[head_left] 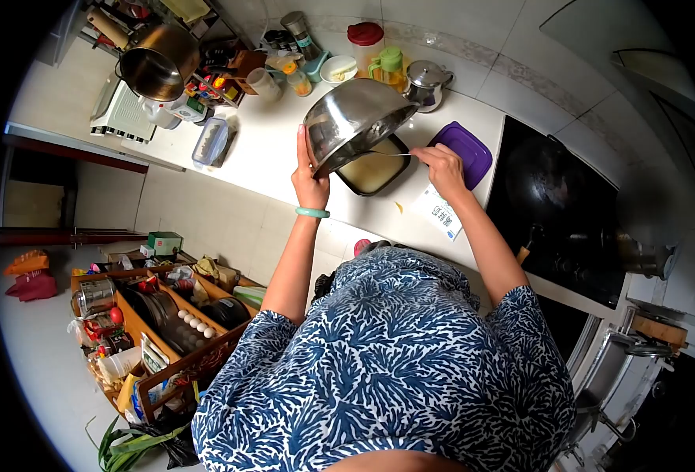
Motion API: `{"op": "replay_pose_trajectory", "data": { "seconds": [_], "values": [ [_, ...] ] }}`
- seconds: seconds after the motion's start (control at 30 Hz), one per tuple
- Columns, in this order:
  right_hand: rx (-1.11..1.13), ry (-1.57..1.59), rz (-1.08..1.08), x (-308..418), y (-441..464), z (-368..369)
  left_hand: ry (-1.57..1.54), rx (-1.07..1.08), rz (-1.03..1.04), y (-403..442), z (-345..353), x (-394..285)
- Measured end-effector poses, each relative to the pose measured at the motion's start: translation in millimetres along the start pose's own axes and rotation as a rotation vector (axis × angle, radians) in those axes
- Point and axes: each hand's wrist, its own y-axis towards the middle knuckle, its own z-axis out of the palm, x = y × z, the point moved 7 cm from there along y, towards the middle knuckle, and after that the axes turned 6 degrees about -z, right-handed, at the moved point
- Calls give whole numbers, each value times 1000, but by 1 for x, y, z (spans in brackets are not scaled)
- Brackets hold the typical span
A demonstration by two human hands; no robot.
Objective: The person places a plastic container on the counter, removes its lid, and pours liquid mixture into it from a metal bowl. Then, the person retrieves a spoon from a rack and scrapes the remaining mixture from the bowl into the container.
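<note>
My left hand (310,173), with a green bangle at the wrist, grips the side of a shiny metal mixing bowl (355,118). The bowl is tipped on its side, its mouth turned down toward a dark square pan (395,177). Pale yellow batter (371,171) lies in the pan. Closed around a thin metal utensil (391,154), my right hand (444,167) reaches in from the right. The utensil's far end is hidden at the bowl, so its kind is unclear. A purple lid (467,153) lies just behind my right hand.
A printed sheet (439,211) lies near the counter edge. Behind the bowl stand a metal teapot (428,82), a green-lidded jug (391,67) and a red-lidded container (365,46). The black stove (552,212) with a wok is at right; a clear box (214,141) sits left.
</note>
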Motion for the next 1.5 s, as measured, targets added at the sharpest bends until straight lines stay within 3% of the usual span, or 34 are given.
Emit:
{"op": "replay_pose_trajectory", "data": {
  "seconds": [0.27,0.33,0.47,0.57,0.87,1.03,1.1,1.17,1.2,1.3,1.5],
  "values": [
    [-79,-64,73,-5,12,0,-11,-10,-16,0,1,-4],
    [32,24,102,-4,1,5,-7,-20,-3,1,1,-3],
    [47,40,69,0,-2,1,-25,-14,-44,0,1,6],
    [-59,50,56,4,5,-4,-25,-47,8,-1,-2,-2],
    [39,43,84,4,-10,-6,-43,-53,-59,4,-5,-4],
    [-79,246,291,19,15,-25,-151,70,-197,14,-1,7],
    [-97,200,330,24,26,-27,-165,120,-259,14,9,53],
    [-113,155,370,30,37,-33,-489,173,-453,10,20,87],
    [-54,97,424,30,42,-35,-598,181,-578,8,19,73],
    [-5,-31,469,20,52,-26,-636,218,-690,8,15,48],
    [93,-69,503,12,79,-10,-732,188,-601,9,18,45]
  ]
}}
